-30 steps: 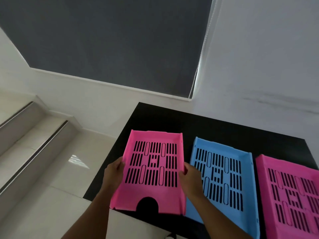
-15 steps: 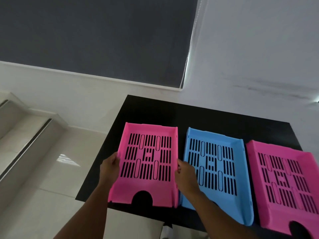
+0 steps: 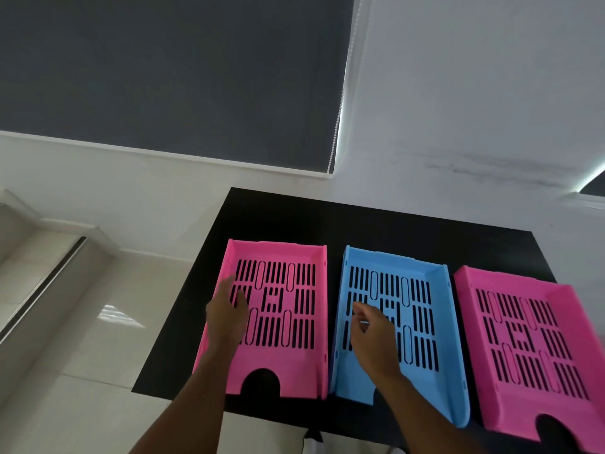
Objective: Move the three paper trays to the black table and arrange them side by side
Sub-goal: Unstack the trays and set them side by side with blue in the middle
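Note:
Three slotted paper trays lie side by side on the black table (image 3: pixel 281 214): a pink tray (image 3: pixel 294 358) on the left, a blue tray (image 3: pixel 435 326) in the middle, a second pink tray (image 3: pixel 523 381) on the right. My left hand (image 3: pixel 226 316) hovers over the left edge of the left pink tray, fingers loosely apart, holding nothing. My right hand (image 3: pixel 370 335) is above the left part of the blue tray, fingers curled but empty.
A white wall and a dark roller blind (image 3: pixel 163 77) rise behind the table. To the left are glossy floor tiles (image 3: pixel 98 322) and steps (image 3: pixel 39 276). The table's near edge runs just below the trays.
Both hands have let go of the left pink tray, which now rests on the table. The left hand lifted over its edge; the right hand moved over the blue tray.

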Motion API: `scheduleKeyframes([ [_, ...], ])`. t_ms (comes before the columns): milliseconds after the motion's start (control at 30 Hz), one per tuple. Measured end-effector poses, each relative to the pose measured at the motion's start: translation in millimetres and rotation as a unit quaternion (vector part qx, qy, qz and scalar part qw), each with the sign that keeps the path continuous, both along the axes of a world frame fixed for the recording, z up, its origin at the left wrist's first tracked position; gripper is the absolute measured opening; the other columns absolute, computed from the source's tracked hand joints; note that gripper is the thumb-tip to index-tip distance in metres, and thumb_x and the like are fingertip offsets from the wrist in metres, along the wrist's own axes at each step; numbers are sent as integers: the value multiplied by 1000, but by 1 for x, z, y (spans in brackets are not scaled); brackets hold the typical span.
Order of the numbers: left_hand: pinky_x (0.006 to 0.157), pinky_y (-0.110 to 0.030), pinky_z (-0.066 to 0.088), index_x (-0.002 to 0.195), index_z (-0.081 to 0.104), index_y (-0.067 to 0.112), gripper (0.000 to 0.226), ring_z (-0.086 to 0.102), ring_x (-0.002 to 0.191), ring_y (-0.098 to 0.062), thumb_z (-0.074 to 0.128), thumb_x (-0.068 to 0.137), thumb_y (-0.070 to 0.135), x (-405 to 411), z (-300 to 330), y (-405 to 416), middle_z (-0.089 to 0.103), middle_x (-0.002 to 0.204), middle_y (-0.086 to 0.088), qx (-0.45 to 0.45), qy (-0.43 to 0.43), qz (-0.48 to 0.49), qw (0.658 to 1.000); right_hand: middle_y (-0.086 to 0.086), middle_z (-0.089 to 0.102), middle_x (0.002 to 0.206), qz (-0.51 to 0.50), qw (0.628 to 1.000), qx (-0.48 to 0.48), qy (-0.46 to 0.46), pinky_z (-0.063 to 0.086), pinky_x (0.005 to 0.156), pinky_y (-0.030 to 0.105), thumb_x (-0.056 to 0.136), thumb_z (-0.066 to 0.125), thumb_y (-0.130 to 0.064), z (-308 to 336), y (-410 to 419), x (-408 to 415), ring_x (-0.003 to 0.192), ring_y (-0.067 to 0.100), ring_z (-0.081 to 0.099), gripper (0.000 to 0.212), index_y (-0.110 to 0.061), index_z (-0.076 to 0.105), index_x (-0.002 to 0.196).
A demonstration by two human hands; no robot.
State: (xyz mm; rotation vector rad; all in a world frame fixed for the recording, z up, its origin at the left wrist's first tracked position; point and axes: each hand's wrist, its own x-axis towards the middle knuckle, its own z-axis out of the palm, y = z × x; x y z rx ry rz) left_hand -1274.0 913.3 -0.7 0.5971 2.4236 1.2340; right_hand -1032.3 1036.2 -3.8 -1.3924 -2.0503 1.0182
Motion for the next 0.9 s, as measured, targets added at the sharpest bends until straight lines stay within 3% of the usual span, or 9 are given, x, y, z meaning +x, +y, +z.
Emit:
scheduleKeyframes([
  [133,67,-40,66,145,48,20,44,75,77,-21,53,102,22,39,0,23,70,125,-11,-22,-11,-50,998,4,67,117,-47,999,-5,1,49,91,22,96,57,-8,-6,14,32,108,14,63,30,-9,63,125],
  [200,98,-53,56,146,48,19,46,68,115,-35,54,102,26,64,0,35,62,140,-11,-40,-6,-100,994,4,67,114,-76,997,-4,-2,50,90,24,96,58,-8,-7,21,51,107,17,63,29,-9,64,124],
  [267,106,-54,50,148,45,18,49,64,123,-37,53,102,32,87,-5,47,61,142,-12,-53,-19,-143,988,6,66,114,-117,993,-3,-7,50,91,28,95,58,-8,-9,30,72,108,20,63,29,-7,64,123],
  [333,106,-50,51,150,43,18,53,73,104,-20,52,101,39,109,-8,58,67,134,-10,-70,-28,-168,983,9,65,119,-150,989,-8,-8,49,94,31,95,57,-8,-11,38,93,114,25,61,31,-5,62,125],
  [433,108,-45,49,147,44,13,54,63,91,8,56,100,36,136,-14,74,70,121,3,-51,-59,-187,979,10,58,133,-158,987,-23,-23,46,106,42,96,55,-12,-14,46,121,126,26,54,38,-8,55,134],
  [567,103,-61,51,158,22,15,71,63,123,-41,57,99,34,155,-16,91,60,139,-25,-63,-98,-162,980,11,49,138,-178,981,4,-75,45,107,49,93,61,-21,-17,57,157,128,26,48,48,-15,48,139],
  [700,113,-59,41,158,20,14,71,51,137,-39,58,100,27,164,-22,97,48,153,-18,-46,-80,-157,983,19,43,147,-212,962,-8,-175,36,112,56,85,70,-34,-26,70,183,137,35,39,72,-6,41,144],
  [833,93,-63,54,159,21,14,66,63,112,-53,54,102,17,168,-27,100,62,128,-35,-56,-67,-135,987,17,31,158,-203,968,-102,-108,32,114,51,88,68,-38,-34,71,192,144,35,32,83,-10,23,153],
  [900,70,-47,64,159,23,13,63,76,80,-33,51,103,13,169,-29,99,69,109,-33,-60,-58,-142,986,14,27,161,-186,972,-118,-80,29,115,48,91,65,-34,-36,73,192,146,33,30,81,-12,20,155],
])
